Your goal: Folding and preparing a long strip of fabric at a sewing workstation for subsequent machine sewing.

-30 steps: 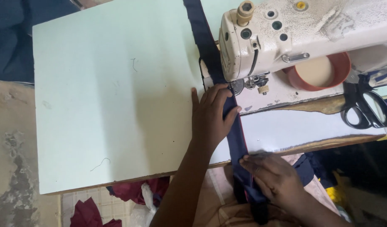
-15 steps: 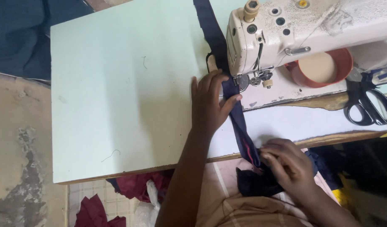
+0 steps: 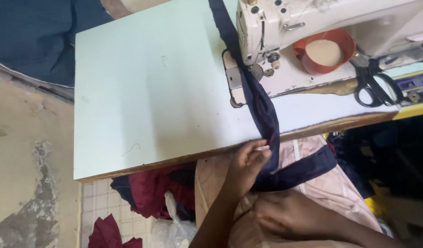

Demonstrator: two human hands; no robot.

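A long navy fabric strip [image 3: 262, 105] runs down the pale green table [image 3: 151, 92], under the presser foot of a white sewing machine [image 3: 308, 18], over the table's front edge and onto my lap. My left hand [image 3: 248, 167] is just below that edge, fingers pinching the strip's side. Lower down, my right hand [image 3: 285, 213] rests on my lap over pink cloth [image 3: 330, 193], fingers curled at the strip's lower end.
Black scissors [image 3: 372, 85] and a red bowl [image 3: 324, 50] lie right of the machine. Dark red cloth [image 3: 151, 188] and a white plastic bag [image 3: 172, 225] are on the floor under the table. Dark blue fabric [image 3: 32, 36] is heaped at upper left.
My left hand has left the strip near the needle and dropped to the table's front edge. My right hand has moved down onto my lap. The view has shifted right.
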